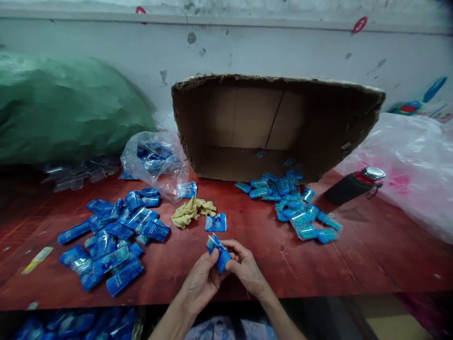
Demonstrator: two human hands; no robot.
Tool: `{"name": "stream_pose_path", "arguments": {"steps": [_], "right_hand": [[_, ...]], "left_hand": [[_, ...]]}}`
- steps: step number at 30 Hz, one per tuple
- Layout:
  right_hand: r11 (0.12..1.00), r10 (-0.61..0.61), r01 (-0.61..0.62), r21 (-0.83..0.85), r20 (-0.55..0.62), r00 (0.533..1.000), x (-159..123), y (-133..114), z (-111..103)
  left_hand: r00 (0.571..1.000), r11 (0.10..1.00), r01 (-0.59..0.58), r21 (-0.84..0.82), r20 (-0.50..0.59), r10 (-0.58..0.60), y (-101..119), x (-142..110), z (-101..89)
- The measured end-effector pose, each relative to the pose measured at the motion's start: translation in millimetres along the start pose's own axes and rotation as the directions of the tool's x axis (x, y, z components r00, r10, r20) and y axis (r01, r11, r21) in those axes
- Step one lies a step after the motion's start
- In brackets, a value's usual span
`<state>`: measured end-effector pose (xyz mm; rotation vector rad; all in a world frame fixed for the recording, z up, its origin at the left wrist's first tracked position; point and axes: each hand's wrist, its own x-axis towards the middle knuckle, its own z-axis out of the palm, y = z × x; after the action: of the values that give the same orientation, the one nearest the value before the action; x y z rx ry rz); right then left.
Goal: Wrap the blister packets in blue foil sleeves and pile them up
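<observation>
A small blue plastic packet [222, 257] is held between both hands above the front edge of the red table. My left hand [202, 278] grips its left side, thumb on top. The fingers and thumb of my right hand [246, 269] pinch its right side. What is inside the packet does not show. Just beyond lies a flat blue packet [215, 222], with a crumpled yellowish cloth or glove [193, 211] to its left. Filled blue packets [120, 229] form a pile on the left. Blue items in clear plastic [304, 219] are heaped on the right.
A large cardboard box [247, 118] lies on its side at the back of the red table [255, 283]. A clear bag [152, 156] of blue packets stands left of it. To the right are a dark bottle [354, 185] and pinkish plastic bags [414, 160]. A green sack [67, 108] fills the back left.
</observation>
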<state>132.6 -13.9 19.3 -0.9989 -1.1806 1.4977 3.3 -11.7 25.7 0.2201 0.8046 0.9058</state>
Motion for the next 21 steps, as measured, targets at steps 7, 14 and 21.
{"name": "stream_pose_path", "arguments": {"steps": [7, 14, 21], "right_hand": [[0.999, -0.031, 0.03, -0.024, -0.087, 0.996, -5, 13, 2], [0.951, -0.035, 0.014, -0.31, -0.062, 0.997, 4, 7, -11], [0.322, -0.172, 0.025, -0.946, -0.032, 0.985, 67, 4, -20]], "left_hand": [[1.0, 1.0, 0.0, -0.03, -0.026, -0.001, 1, -2, 5.0], [0.922, 0.919, -0.329, -0.218, -0.285, 0.262, 65, -6, -16.0], [0.903, 0.965, -0.261, -0.023, -0.36, 0.236, 57, 1, -23.9]]}}
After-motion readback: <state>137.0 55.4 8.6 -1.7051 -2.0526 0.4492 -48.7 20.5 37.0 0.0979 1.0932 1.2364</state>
